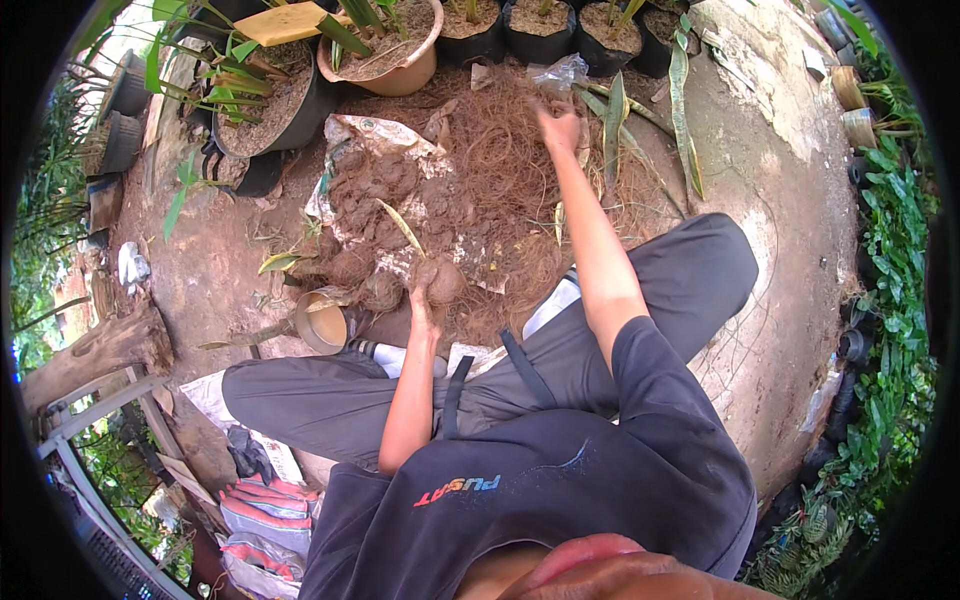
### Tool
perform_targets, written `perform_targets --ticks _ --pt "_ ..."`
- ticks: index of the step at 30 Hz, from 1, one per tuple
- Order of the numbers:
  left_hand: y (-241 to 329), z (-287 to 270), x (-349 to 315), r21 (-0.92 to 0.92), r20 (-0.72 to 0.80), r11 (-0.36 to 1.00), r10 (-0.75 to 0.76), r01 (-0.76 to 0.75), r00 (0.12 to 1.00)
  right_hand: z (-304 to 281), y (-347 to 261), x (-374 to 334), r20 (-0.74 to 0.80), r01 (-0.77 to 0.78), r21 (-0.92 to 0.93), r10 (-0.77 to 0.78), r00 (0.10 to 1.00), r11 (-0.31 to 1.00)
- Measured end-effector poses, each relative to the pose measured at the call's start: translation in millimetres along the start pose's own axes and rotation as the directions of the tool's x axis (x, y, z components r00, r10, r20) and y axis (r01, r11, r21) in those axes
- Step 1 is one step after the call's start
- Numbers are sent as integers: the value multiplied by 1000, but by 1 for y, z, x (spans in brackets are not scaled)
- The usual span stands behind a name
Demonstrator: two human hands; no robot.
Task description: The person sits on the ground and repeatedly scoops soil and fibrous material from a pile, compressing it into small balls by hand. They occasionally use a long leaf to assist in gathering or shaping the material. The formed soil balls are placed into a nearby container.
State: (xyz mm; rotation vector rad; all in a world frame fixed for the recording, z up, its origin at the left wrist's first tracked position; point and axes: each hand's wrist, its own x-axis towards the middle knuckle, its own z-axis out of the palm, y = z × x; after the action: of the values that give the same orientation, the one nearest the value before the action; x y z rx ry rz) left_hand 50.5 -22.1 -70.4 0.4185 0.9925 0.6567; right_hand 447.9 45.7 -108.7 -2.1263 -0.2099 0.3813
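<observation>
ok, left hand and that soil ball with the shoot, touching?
Touching. The head view shows the left hand wrapped against the underside of the soil ball, with no gap between them. The right hand is away in the fibre pile.

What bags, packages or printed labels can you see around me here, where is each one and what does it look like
Flattened sack: spread on the ground under the soil clods, beyond the left hand; pale, crumpled, faint printing.
Clear plastic bag: at the far edge of the fibre pile, just beyond the right hand; crinkled, see-through.
Woven sacks: lower left, beside the person's hip; piled, white with red and blue stripes.
Shirt print: on the dark shirt; small, multicoloured lettering.
</observation>
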Motion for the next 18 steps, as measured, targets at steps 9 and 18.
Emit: perform_targets --ticks 9,18 --pt "65 31 -38 168 -186 986 8 24 983 24 -9 -62 164 89 -333 -35 986 939" --pt "129 29 -48 36 -52 999 -10 12 999 17 -12 -79 530 268 -231 -110 841 935"
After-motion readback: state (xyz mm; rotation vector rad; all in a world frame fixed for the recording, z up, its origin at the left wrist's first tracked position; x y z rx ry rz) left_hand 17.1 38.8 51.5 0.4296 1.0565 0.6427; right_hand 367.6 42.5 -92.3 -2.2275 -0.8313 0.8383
